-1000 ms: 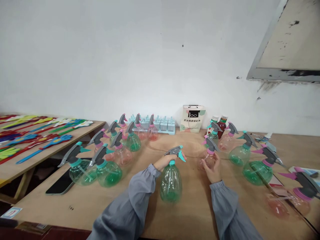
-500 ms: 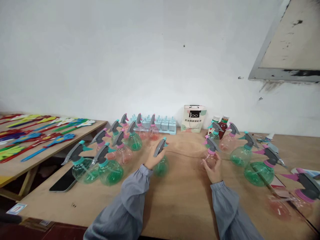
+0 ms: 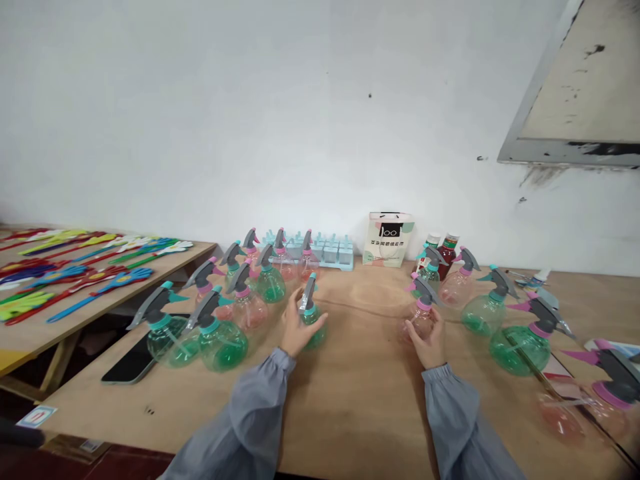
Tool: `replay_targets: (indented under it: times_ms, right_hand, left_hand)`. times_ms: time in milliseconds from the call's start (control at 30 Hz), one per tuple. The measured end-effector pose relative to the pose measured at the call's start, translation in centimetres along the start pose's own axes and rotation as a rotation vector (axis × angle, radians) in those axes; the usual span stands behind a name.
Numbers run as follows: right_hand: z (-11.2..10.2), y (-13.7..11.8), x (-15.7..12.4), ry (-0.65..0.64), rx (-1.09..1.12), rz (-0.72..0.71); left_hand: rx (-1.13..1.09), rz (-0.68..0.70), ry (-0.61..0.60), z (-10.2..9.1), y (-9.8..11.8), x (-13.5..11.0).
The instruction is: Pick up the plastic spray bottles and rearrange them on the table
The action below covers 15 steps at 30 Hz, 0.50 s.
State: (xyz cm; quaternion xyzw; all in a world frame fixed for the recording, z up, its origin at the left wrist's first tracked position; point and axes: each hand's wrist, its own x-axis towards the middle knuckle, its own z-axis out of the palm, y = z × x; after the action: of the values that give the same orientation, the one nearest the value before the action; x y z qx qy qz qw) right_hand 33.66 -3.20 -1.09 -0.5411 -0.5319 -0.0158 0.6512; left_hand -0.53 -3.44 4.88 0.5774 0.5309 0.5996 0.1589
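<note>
My left hand (image 3: 296,330) is wrapped round a green spray bottle (image 3: 313,322) with a grey trigger head, standing on the wooden table (image 3: 360,393) beside a group of green and pink spray bottles (image 3: 235,313) at the left. My right hand (image 3: 425,333) grips a pink spray bottle (image 3: 419,308) standing at centre right. Both sleeves are grey.
More spray bottles (image 3: 505,327) stand in a row at the right. A black phone (image 3: 131,363) lies near the left edge. A light blue tray (image 3: 325,252), a small paper bag (image 3: 387,239) and two dark bottles (image 3: 445,252) stand by the wall. Coloured hand-shaped clappers (image 3: 75,273) cover a side table.
My left hand carried the green spray bottle from the table's middle away and to the left, and set it down upright beside the left group. My right hand stayed on the pink bottle.
</note>
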Motion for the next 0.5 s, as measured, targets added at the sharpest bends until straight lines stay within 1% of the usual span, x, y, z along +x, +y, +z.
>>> replay_targets:
  times_ms: [67, 100, 167, 233, 333, 433, 500]
  right_hand:
    - [0.0, 0.0, 0.0, 0.0, -0.006, -0.001]
    - [0.0, 0.1, 0.0, -0.001, -0.004, -0.001]
    - [0.1, 0.1, 0.0, -0.004, 0.008, 0.001]
    - [0.2, 0.2, 0.0, -0.001, 0.019, -0.001]
    - [0.2, 0.2, 0.0, 0.011, 0.016, -0.005]
    - [0.1, 0.1, 0.0, -0.005, 0.011, 0.009]
    - [0.1, 0.0, 0.0, -0.012, 0.007, 0.017]
  left_hand:
    - [0.059, -0.026, 0.052, 0.1, -1.4, -1.7]
    - [0.096, -0.036, 0.065, 0.1, -2.0, -2.1]
    - [0.167, -0.041, 0.078, 0.0, -3.0, -1.9]
    - [0.232, -0.034, 0.094, -0.1, -3.7, -0.3]
    - [0.284, -0.082, 0.126, 0.2, -4.7, 3.5]
    - [0.262, -0.132, 0.127, 1.0, -5.7, 7.1]
    - [0.24, -0.142, 0.114, 1.8, -6.2, 8.7]
